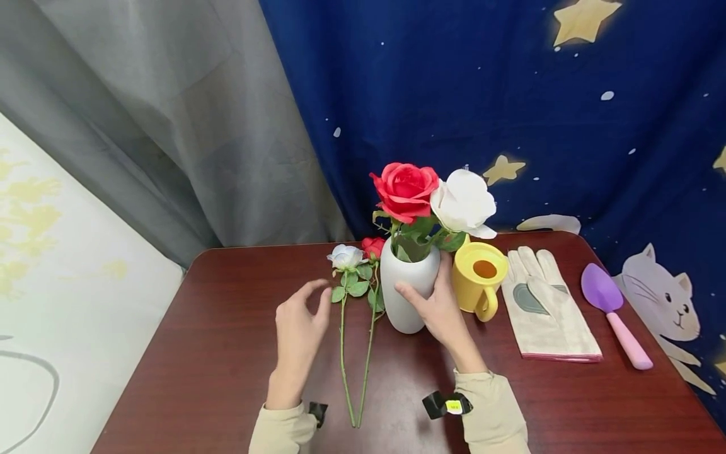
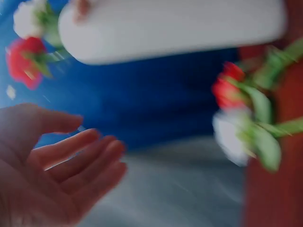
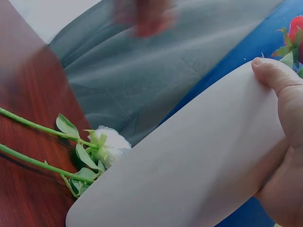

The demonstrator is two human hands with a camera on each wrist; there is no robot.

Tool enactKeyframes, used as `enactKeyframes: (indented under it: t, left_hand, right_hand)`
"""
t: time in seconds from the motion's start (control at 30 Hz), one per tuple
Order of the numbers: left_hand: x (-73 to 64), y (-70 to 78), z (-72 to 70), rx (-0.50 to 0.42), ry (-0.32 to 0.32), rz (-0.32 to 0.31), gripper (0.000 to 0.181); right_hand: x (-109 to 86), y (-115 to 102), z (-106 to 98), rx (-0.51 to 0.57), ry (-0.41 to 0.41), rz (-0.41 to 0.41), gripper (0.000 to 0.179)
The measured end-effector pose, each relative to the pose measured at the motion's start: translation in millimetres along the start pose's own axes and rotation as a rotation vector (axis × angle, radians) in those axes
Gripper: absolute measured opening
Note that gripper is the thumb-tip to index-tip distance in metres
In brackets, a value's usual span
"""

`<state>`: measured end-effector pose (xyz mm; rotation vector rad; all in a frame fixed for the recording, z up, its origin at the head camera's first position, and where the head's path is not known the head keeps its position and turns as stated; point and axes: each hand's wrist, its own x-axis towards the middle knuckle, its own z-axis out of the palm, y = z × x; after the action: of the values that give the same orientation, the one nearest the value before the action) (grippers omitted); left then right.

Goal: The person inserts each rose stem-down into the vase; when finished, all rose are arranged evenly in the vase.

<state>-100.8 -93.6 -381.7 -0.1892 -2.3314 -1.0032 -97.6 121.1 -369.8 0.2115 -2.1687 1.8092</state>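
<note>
Bare tabletop (image 1: 221, 340) is lying wide open left of my left hand (image 1: 300, 328); rightward, two flat roses (image 1: 358, 289) are blocking the low path to the vase (image 1: 399, 299). My right hand (image 1: 435, 302) is squeezing between vase and yellow watering can (image 1: 471, 287), that gap looking tight.

Your left sleeve (image 1: 282, 430) and right sleeve (image 1: 492, 413) are beige; your left camera (image 1: 319, 413) and right camera (image 1: 434, 405) are black, the latter with a yellow label (image 1: 454, 407).

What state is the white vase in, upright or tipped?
Upright: the vase has its mouth up; a red rose and a white rose rise from it; the right hand holds it.
</note>
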Motion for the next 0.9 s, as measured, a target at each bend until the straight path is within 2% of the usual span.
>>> enactKeyframes:
  t: [0.1,0.2,0.3,0.4,0.5,0.63,0.73,0.9]
  left_hand:
    - [-11.9,-27.6,2.9,0.085,-0.149,-0.158,0.014]
    - [-23.0,-49.7,10.9,0.109,-0.254,-0.252,0.014]
    - [-32.0,-65.0,23.4,0.103,-0.341,-0.304,0.015]
    - [-37.4,-72.6,36.9,0.092,-0.420,-0.328,0.018]
    - [-37.8,-76.0,50.2,0.097,-0.449,-0.338,0.019]
    - [-33.2,-78.3,63.0,0.136,-0.438,-0.363,0.019]
    - [-28.5,-79.6,69.6,0.173,-0.444,-0.374,0.021]
    - [-22.9,-80.1,74.6,0.241,-0.498,-0.386,0.025]
  right_hand:
    - [0.3,-1,0,-0.008,-0.001,0.004,0.086]
    - [0.8,-1,0,-0.017,0.000,0.003,0.088]
    - [1.2,-1,1,-0.017,-0.001,0.003,0.088]
    - [1.1,-1,1,-0.010,0.001,0.007,0.088]
    - [0.9,-1,1,-0.003,0.004,0.012,0.089]
    - [1.0,-1,1,0.000,-0.001,0.016,0.089]
    - [1.3,-1,1,0.003,-0.006,0.015,0.089]
    - [1.6,-2,1,0.008,-0.006,0.015,0.089]
